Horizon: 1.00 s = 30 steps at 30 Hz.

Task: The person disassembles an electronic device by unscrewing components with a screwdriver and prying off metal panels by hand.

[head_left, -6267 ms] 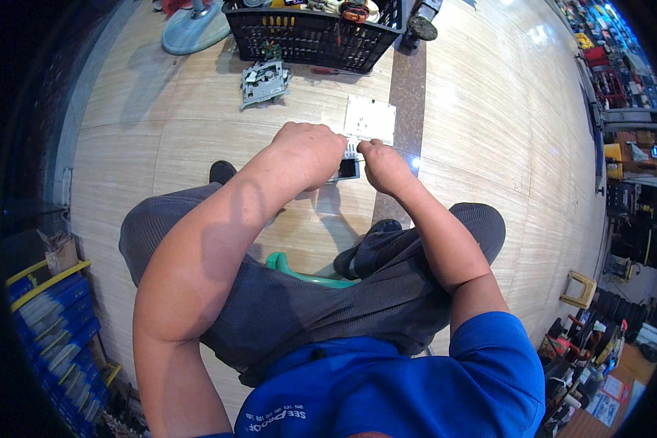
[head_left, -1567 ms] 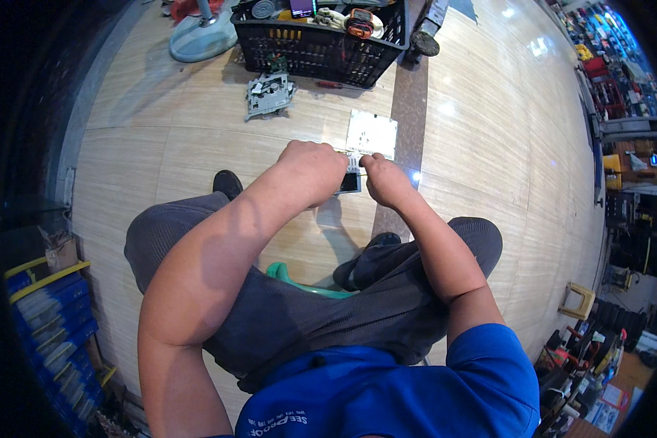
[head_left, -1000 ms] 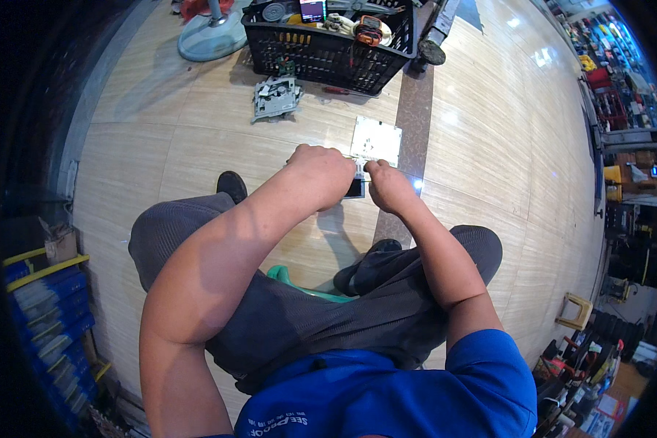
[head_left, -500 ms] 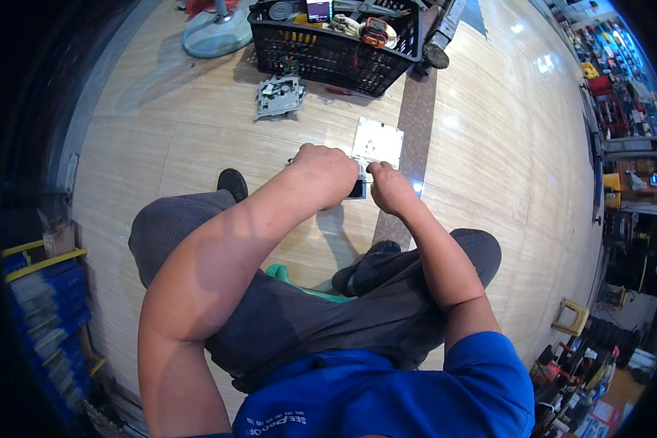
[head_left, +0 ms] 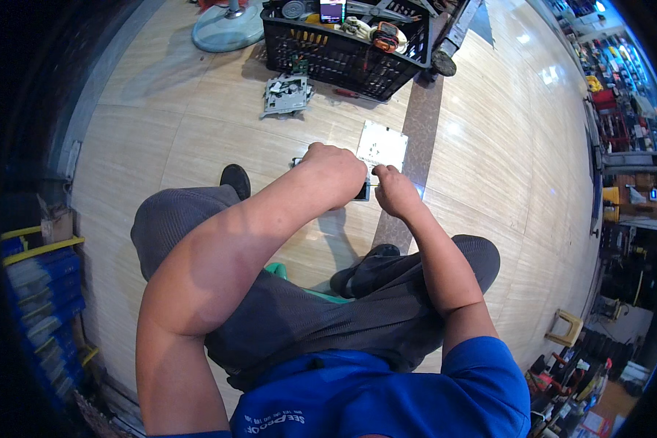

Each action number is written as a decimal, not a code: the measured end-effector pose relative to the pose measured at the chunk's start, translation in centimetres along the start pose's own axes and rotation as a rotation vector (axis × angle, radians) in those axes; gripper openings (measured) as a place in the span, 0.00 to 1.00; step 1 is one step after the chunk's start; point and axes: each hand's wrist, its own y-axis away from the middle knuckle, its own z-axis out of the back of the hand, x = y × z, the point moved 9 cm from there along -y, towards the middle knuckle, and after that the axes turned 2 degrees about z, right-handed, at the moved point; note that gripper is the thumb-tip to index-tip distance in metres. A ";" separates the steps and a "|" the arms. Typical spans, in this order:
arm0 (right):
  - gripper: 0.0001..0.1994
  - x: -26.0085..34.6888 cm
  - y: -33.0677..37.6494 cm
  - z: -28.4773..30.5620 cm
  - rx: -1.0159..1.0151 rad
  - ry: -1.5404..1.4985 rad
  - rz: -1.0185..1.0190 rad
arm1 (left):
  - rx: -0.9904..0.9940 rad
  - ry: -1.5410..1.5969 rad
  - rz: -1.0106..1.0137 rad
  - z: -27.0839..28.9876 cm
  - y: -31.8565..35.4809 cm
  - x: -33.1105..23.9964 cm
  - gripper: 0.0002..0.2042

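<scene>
My left hand point(head_left: 336, 175) is curled, knuckles up, above a flat dark rectangular part point(head_left: 363, 192). Its fingers close round something that the back of the hand hides. Close beside it, my right hand point(head_left: 396, 193) has thumb and index finger pinched together over the same spot; what lies between them is too small to make out. Just beyond both hands, a pale square metal plate point(head_left: 384, 143) with small holes lies on the floor. A small dark piece point(head_left: 297, 161) peeks out left of my left wrist.
A black plastic crate point(head_left: 328, 55) of tools, with a lit phone point(head_left: 333, 10) and an orange meter point(head_left: 385, 36), stands ahead. Before it lie a dismantled metal chassis point(head_left: 285, 96) and a red-handled tool point(head_left: 346, 93). A round stand base point(head_left: 228, 29) is far left; blue bins point(head_left: 47, 306) line the left.
The whole view has shifted slightly, so the crate and parts sit a little farther right. Both hands keep nearly the same pose close together, and more of the small dark piece shows.
</scene>
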 end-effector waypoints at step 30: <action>0.14 -0.1 0.0 0.6 -0.019 0.003 0.058 | 0.008 0.031 0.006 0.4 0.3 0.2 0.12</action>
